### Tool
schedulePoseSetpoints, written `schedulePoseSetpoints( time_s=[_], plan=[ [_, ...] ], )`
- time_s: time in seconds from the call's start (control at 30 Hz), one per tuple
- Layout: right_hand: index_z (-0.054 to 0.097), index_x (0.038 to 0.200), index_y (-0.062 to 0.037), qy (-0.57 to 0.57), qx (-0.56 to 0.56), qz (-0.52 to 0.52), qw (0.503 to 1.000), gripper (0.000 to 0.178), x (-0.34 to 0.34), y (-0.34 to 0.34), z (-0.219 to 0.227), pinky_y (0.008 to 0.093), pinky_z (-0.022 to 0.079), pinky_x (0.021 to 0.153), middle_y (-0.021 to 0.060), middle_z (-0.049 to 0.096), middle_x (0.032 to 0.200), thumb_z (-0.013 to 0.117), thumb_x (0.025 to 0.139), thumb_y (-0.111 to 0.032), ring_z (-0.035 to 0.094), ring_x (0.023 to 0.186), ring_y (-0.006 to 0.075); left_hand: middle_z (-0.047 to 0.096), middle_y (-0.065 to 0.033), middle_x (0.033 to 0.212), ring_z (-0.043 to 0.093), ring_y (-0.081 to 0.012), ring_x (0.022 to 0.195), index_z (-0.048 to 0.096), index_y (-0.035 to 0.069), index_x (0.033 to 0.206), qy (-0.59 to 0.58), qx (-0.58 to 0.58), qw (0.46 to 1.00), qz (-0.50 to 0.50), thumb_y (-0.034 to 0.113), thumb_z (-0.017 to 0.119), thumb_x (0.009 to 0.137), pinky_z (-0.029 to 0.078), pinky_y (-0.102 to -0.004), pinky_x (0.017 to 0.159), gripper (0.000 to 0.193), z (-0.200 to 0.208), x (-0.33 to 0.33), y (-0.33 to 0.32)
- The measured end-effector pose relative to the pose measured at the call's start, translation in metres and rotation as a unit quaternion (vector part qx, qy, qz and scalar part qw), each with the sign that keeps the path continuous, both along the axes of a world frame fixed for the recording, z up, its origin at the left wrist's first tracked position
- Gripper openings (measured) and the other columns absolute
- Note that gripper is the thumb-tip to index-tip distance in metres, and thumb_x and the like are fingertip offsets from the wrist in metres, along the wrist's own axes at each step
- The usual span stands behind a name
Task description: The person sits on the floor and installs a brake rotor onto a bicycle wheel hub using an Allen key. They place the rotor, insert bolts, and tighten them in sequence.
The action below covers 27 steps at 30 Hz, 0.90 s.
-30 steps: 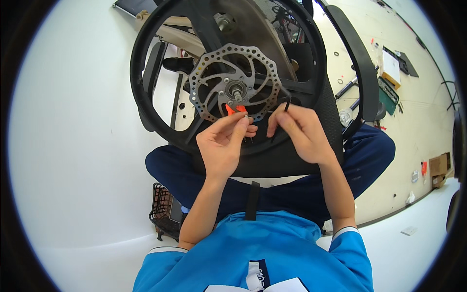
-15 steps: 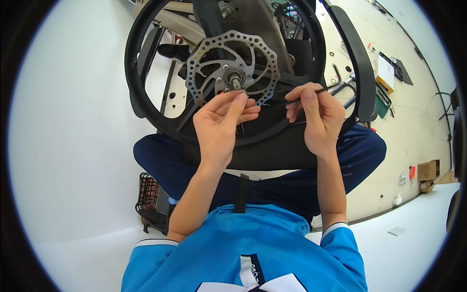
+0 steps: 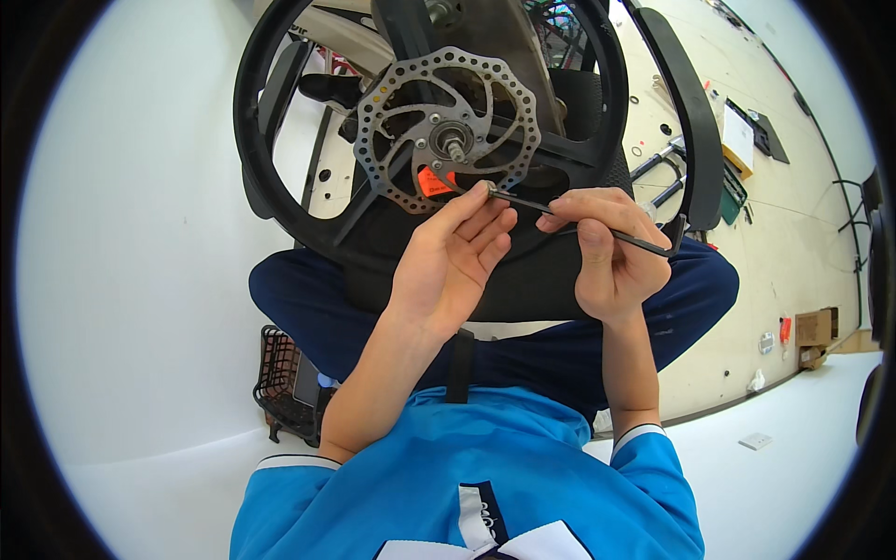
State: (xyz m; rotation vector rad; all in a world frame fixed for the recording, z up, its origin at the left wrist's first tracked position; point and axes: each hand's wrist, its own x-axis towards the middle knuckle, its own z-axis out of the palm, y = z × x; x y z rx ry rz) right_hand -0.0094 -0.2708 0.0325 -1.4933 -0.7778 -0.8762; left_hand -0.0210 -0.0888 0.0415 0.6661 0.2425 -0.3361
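Observation:
Between the thumb and fingertips of my left hand (image 3: pixel 443 261) is a small metal bolt (image 3: pixel 491 189), held at the tip of a hex key. My right hand (image 3: pixel 621 250) grips this long black L-shaped hex key (image 3: pixel 529 203), its short bent end sticking out at the right. Just beyond my left fingertips stands a silver brake disc (image 3: pixel 448 62) with a drilled rim, fixed around the axle (image 3: pixel 455 149) of a black spoked wheel (image 3: pixel 613 89). An orange-red tag (image 3: pixel 433 183) shows behind the disc's lower edge.
The wheel lies over a black chair seat (image 3: pixel 523 289) in front of my lap, with a curved black armrest (image 3: pixel 689 121) on its right. Tools with dark handles (image 3: pixel 666 192) and a white-and-yellow box (image 3: pixel 737 142) are on the floor at right. A black basket (image 3: pixel 280 373) stands at lower left.
The hex key has swung into view across my right hand, its tip meeting the bolt in my left fingers. My left hand has shifted slightly right, uncovering the orange-red tag.

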Motion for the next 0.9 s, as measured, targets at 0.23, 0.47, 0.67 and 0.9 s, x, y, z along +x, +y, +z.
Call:
schedulePoseSetpoints(
  time_s=[0.23,0.47,0.67,0.9],
  plan=[
    [0.069,0.101,0.0093,-0.022,-0.064,-0.021,0.997,0.015,-0.004,-0.002,-0.002,0.029,0.058,0.07,0.0196,0.072,0.09,0.06,0.099,-0.002,0.073,0.078,0.0231,0.069,-0.0052,0.101,0.067,-0.0157,0.096,0.067,0.004,0.107,0.012,-0.076,0.997,0.001,0.017,0.067,0.098,0.056,-0.0264,0.082,0.016,0.001,0.001,-0.004],
    [0.072,0.094,0.0041,-0.066,-0.09,-0.053,0.992,0.014,-0.001,0.009,-0.002,0.0303,0.059,0.066,0.0154,0.072,0.086,0.077,0.08,0.002,0.072,0.074,0.0262,0.068,-0.0024,0.098,0.064,-0.0142,0.095,0.067,0.005,0.101,0.019,-0.102,0.994,0.025,0.018,0.067,0.098,0.054,-0.0266,0.086,0.013,0.001,0.003,-0.005],
    [0.07,0.101,0.0042,-0.078,-0.146,-0.057,0.985,0.028,0.0,0.011,0.0,0.0336,0.06,0.07,0.0157,0.07,0.092,0.079,0.075,0.001,0.071,0.081,0.0302,0.067,-0.001,0.098,0.063,-0.0131,0.095,0.067,0.006,0.103,0.026,-0.111,0.993,0.037,0.019,0.067,0.099,0.052,-0.0264,0.088,0.014,0.0,0.007,-0.007],
    [0.067,0.103,0.0033,-0.084,-0.181,-0.068,0.978,0.037,0.003,0.016,0.003,0.0349,0.059,0.07,0.0157,0.068,0.098,0.08,0.068,0.002,0.07,0.084,0.031,0.067,-0.0007,0.102,0.063,-0.0123,0.099,0.065,0.006,0.106,0.028,-0.108,0.991,0.07,0.02,0.066,0.1,0.052,-0.0262,0.091,0.015,0.002,0.008,-0.014]
  ],
)
